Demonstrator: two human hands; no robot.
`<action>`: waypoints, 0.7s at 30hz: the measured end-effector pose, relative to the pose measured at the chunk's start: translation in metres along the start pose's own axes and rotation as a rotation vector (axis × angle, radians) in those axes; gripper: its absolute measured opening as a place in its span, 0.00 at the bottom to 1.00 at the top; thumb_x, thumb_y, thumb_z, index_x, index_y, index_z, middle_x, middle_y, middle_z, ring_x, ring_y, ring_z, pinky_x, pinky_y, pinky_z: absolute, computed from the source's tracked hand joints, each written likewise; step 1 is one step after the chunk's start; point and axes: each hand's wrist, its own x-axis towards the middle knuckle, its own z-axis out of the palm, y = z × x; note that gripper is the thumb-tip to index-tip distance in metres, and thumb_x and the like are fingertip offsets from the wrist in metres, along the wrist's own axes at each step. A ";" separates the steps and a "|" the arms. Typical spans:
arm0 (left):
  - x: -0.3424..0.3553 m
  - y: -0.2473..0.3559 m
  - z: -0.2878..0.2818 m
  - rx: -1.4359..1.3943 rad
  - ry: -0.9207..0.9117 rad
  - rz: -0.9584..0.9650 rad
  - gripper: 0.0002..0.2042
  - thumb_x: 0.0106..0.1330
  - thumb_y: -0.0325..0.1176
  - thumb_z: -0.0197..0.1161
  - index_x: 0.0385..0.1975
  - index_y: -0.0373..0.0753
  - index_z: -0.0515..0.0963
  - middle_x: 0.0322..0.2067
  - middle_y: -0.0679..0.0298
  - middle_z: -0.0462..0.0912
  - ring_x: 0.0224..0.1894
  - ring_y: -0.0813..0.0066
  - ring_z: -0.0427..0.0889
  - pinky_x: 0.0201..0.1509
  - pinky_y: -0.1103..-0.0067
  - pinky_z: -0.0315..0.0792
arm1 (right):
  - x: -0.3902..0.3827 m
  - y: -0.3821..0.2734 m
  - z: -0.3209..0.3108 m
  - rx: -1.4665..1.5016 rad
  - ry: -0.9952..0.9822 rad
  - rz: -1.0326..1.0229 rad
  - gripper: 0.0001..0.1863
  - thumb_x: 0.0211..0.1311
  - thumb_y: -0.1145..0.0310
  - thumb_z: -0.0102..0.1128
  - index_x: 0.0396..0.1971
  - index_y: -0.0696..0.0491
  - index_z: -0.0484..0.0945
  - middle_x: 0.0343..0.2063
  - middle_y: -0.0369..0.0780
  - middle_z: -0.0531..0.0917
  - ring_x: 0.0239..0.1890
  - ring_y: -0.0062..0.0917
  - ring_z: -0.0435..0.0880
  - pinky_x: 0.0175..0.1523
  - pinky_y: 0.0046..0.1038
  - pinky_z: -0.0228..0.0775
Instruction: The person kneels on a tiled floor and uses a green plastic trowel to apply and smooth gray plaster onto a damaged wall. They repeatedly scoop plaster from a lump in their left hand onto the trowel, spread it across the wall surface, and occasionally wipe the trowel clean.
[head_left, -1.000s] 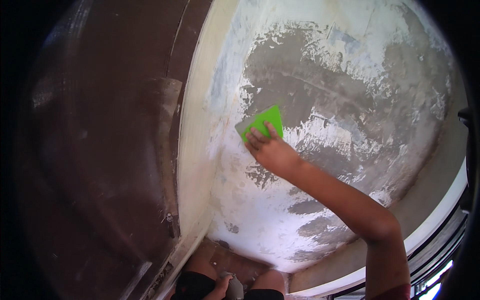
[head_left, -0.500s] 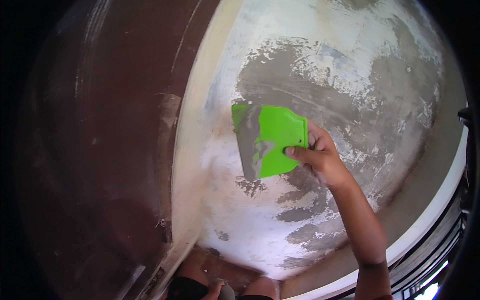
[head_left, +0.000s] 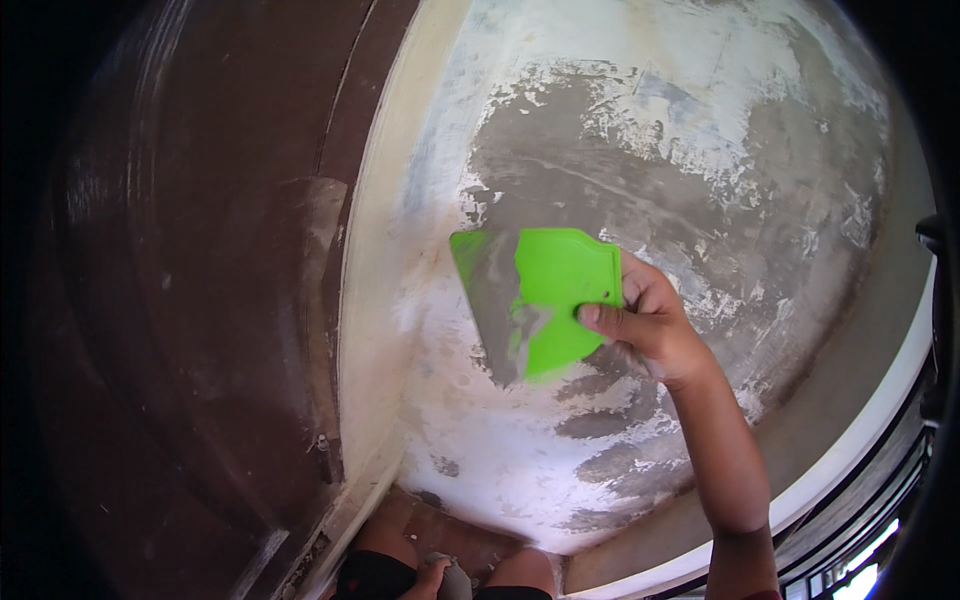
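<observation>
My right hand (head_left: 655,318) is closed on the back edge of a green plastic putty spreader (head_left: 565,268), thumb on its near face. Wet grey putty (head_left: 490,290) coats the spreader's left part in a thick band. The blade's left edge is at or very close to the patchy wall (head_left: 560,150), where grey filler lies over white paint; I cannot tell if it touches. Low in the view, between my knees, my left hand (head_left: 432,576) is closed around a grey thing (head_left: 456,577), mostly cut off by the lower edge, its kind unclear.
A dark brown door or panel (head_left: 200,280) fills the left side, with a cream frame (head_left: 372,250) between it and the wall. A white ledge (head_left: 850,455) curves along the lower right, with dark railing bars (head_left: 860,530) beyond it.
My right hand and the putty spreader have moved down slightly, with the blade's edge a little further left. My left hand still holds the grey thing.
</observation>
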 end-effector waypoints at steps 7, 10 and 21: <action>-0.011 0.002 -0.003 -0.120 -0.156 0.031 0.23 0.49 0.42 0.68 0.43 0.35 0.80 0.41 0.57 0.81 0.43 0.64 0.79 0.48 0.69 0.71 | 0.057 0.013 -0.004 -1.419 0.116 -0.661 0.29 0.53 0.84 0.56 0.56 0.47 0.77 0.55 0.41 0.80 0.59 0.34 0.77 0.63 0.34 0.67; -0.005 -0.003 -0.003 -0.074 -0.135 0.024 0.21 0.50 0.42 0.68 0.41 0.35 0.80 0.39 0.57 0.81 0.42 0.65 0.79 0.47 0.70 0.71 | 0.101 0.039 -0.012 -1.792 0.064 -0.738 0.26 0.57 0.79 0.54 0.58 0.46 0.76 0.59 0.42 0.77 0.65 0.34 0.72 0.70 0.41 0.60; -0.002 -0.005 -0.003 -0.102 -0.090 -0.014 0.25 0.50 0.39 0.67 0.48 0.34 0.75 0.40 0.54 0.80 0.43 0.59 0.80 0.47 0.65 0.73 | 0.084 0.127 -0.014 -2.021 -0.291 -0.625 0.23 0.63 0.69 0.53 0.58 0.56 0.74 0.63 0.48 0.72 0.67 0.39 0.68 0.72 0.53 0.52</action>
